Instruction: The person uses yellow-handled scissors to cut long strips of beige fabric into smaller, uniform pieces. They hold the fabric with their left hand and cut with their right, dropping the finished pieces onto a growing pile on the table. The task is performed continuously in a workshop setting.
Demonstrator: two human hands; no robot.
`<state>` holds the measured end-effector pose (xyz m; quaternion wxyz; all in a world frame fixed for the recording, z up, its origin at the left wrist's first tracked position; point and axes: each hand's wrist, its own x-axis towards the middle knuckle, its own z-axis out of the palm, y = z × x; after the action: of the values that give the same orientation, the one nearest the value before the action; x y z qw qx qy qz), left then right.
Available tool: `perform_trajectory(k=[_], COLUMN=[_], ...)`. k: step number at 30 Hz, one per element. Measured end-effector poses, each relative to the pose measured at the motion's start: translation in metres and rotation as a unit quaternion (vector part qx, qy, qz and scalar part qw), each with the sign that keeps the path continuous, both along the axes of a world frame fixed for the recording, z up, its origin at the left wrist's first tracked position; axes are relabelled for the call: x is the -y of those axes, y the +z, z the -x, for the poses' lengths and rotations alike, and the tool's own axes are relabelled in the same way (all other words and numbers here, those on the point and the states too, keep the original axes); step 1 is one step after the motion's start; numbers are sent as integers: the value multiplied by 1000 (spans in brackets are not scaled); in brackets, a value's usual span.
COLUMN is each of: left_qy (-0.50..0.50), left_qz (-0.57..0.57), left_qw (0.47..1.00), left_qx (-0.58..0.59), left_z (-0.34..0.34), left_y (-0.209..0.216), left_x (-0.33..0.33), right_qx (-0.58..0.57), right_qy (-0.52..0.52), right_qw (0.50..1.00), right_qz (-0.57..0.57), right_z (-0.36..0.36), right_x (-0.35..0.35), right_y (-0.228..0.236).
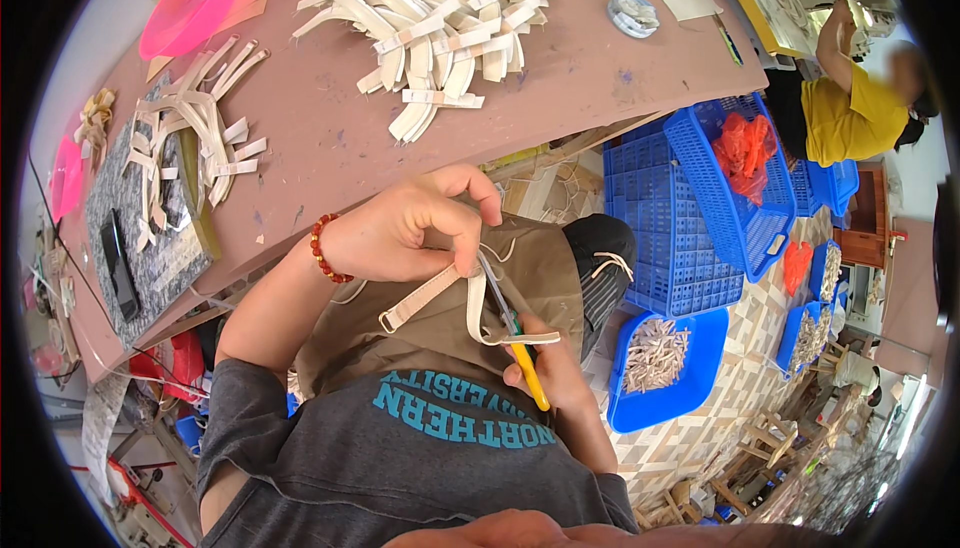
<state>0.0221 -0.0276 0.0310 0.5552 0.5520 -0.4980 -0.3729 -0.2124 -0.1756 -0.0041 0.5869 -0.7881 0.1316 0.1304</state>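
Observation:
My left hand (pixel 425 228), with a red beaded bracelet at the wrist, pinches a cream shoe strap (pixel 474 308) between thumb and fingers over my lap. One end of the strap carries a small buckle (pixel 386 322); another part curls down toward my right hand. My right hand (pixel 560 376) is closed around small scissors (pixel 530 373) with a yellow and green handle. Their thin metal blades point up toward the left fingertips, beside the strap. A loose thread shows near the blade tip. Whether the blades touch the strap I cannot tell.
On the pinkish table (pixel 330 148) lie a big pile of cream straps (pixel 430 18), a smaller bunch (pixel 205 138), a phone (pixel 119 266) and a pink bowl (pixel 190 3). Blue crates (pixel 660 218) and a blue tub (pixel 700 368) stand right. A person in yellow (pixel 855 123) works beyond.

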Motion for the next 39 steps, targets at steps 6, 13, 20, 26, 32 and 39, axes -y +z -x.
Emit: perform_trajectory(k=[6,13,20,26,32,39], left_qy=[-39,-86,-114,63,127,84], left_qz=[4,22,-24,-73,-24,-92], left_qw=[998,993,991,957,904,945], left_qx=[49,77,69,-273,-407,-301], left_z=[-3,-8,-10,11,30,26], left_y=[2,2,4,-7,-20,-11], left_x=[1,6,7,12,16,8], right_qx=[-32,-37,-30,-8,-12,6], right_qy=[17,39,33,-100,-116,-43], right_qw=[999,998,999,991,980,966], right_qz=[4,22,26,-93,-163,-255], right_z=[-1,0,2,15,13,3], right_x=[4,10,9,1,-5,-6], right_y=[9,16,8,-14,-18,-2])
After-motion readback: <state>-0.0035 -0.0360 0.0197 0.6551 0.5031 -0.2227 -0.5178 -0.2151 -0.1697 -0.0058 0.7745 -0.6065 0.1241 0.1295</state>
